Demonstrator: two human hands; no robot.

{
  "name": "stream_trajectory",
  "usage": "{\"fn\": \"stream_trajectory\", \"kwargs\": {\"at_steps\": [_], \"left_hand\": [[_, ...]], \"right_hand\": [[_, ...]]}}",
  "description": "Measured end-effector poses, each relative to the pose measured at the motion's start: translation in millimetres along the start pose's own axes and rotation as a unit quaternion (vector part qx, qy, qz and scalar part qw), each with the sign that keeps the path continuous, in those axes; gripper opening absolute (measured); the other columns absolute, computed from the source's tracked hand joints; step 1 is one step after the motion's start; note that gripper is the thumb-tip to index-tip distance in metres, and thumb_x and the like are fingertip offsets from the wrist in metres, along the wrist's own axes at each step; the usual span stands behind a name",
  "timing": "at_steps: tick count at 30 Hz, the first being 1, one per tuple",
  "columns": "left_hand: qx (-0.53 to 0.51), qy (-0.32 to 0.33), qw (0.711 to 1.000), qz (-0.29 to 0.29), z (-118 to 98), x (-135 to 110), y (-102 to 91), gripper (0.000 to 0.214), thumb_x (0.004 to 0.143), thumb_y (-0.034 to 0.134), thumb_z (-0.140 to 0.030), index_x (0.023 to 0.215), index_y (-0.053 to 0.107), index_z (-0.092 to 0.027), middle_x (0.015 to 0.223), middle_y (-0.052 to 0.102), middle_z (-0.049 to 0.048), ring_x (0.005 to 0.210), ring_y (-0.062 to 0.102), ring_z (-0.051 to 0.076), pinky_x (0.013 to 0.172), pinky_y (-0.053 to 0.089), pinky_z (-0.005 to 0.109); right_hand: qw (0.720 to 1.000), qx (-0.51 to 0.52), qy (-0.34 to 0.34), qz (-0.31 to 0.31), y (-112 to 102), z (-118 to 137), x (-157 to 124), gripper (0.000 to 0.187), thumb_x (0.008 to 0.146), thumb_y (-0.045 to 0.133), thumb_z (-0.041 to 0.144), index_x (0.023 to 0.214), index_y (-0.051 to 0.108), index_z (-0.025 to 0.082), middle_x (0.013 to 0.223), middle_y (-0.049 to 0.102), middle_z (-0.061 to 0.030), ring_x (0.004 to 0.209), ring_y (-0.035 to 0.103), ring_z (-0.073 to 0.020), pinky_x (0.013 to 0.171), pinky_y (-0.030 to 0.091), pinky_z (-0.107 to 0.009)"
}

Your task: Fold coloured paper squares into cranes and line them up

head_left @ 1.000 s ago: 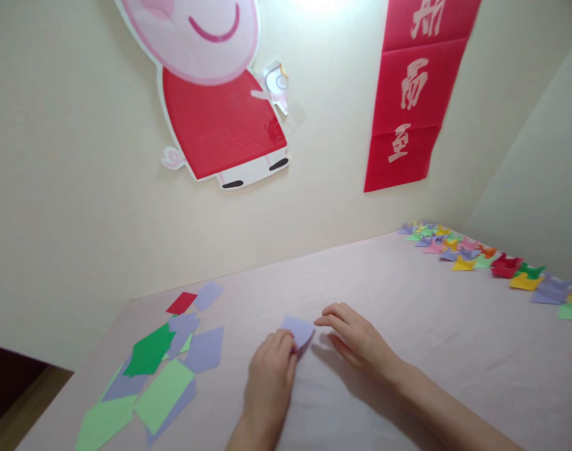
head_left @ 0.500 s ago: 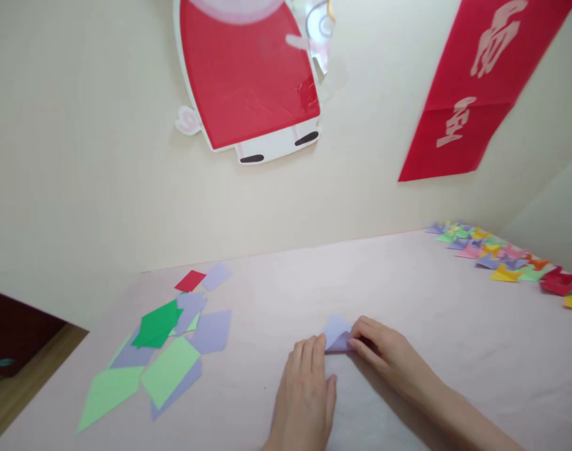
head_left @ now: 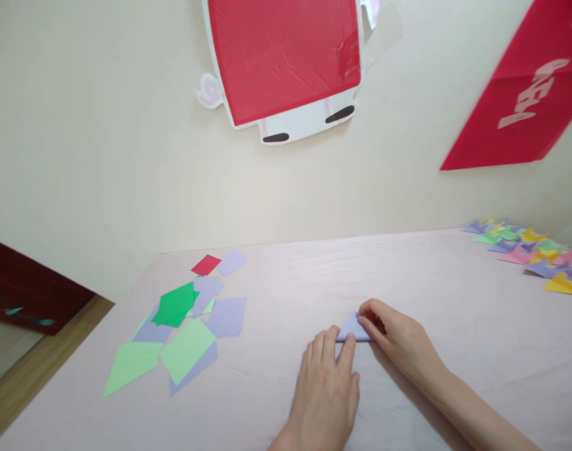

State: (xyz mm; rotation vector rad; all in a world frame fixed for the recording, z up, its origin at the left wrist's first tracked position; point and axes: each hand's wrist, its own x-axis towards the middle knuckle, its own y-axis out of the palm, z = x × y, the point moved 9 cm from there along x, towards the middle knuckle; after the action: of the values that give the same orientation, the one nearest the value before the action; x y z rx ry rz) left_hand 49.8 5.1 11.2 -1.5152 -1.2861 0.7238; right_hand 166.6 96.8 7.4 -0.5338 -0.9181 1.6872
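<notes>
A small lilac paper (head_left: 352,328) lies folded into a triangle on the pale pink table (head_left: 431,282). My left hand (head_left: 327,391) lies palm down with its fingers stretched out, the fingertips pressing the paper's near left edge. My right hand (head_left: 398,335) has its fingers curled and pressed together on the paper's right corner, pinning it flat against the table.
Loose flat sheets in lilac, light green, dark green and red (head_left: 182,326) lie scattered to the left. Several folded paper shapes in many colours (head_left: 534,254) sit along the far right edge. The table's left edge drops to a wooden floor (head_left: 27,376). A wall with red decorations stands behind.
The lilac paper has gone from a raised, partly folded sheet to a flat triangle under both hands. The camera view has shifted down and left.
</notes>
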Motion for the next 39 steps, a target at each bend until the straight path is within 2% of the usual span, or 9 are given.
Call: {"fn": "stream_trajectory", "kwargs": {"at_steps": [7, 16, 28, 39], "left_hand": [[0.002, 0.008, 1.000, 0.011, -5, 0, 4.8, 0.051, 0.091, 0.048, -0.017, 0.142, 0.042, -0.020, 0.142, 0.046, 0.0110, 0.119, 0.048, 0.029, 0.098, 0.047, 0.047], [0.045, 0.044, 0.998, 0.008, -11, -9, 14.3, 0.052, 0.093, 0.047, -0.024, 0.144, 0.039, -0.015, 0.143, 0.047, 0.0112, 0.117, 0.048, 0.030, 0.096, 0.046, 0.046], [0.086, 0.054, 0.993, -0.053, -13, -5, 7.0, 0.043, 0.093, 0.052, -0.034, 0.132, 0.055, -0.017, 0.132, 0.060, 0.0055, 0.102, 0.054, 0.026, 0.086, 0.048, 0.042], [0.130, 0.089, 0.987, -0.045, -24, 0, 2.8, 0.048, 0.093, 0.052, -0.036, 0.138, 0.051, -0.021, 0.138, 0.057, 0.0030, 0.098, 0.053, 0.025, 0.081, 0.046, 0.040]], "right_hand": [[1.000, -0.008, -0.011, -0.011, 1, 1, -3, 0.015, 0.089, 0.045, 0.030, 0.086, 0.059, 0.024, 0.082, 0.066, -0.0019, 0.074, 0.062, -0.0191, 0.068, 0.045, -0.030], [1.000, 0.001, -0.014, -0.012, 3, 0, -2, 0.014, 0.089, 0.048, 0.029, 0.084, 0.059, 0.023, 0.081, 0.065, -0.0012, 0.074, 0.061, -0.0185, 0.069, 0.046, -0.031], [0.999, -0.013, -0.028, -0.026, 0, 5, 0, 0.014, 0.088, 0.047, 0.025, 0.081, 0.059, 0.023, 0.080, 0.066, -0.0018, 0.072, 0.060, -0.0180, 0.066, 0.046, -0.030], [1.000, -0.011, -0.016, -0.019, -1, 7, 0, 0.014, 0.088, 0.047, 0.025, 0.080, 0.059, 0.023, 0.079, 0.066, -0.0017, 0.074, 0.061, -0.0184, 0.068, 0.046, -0.030]]}}
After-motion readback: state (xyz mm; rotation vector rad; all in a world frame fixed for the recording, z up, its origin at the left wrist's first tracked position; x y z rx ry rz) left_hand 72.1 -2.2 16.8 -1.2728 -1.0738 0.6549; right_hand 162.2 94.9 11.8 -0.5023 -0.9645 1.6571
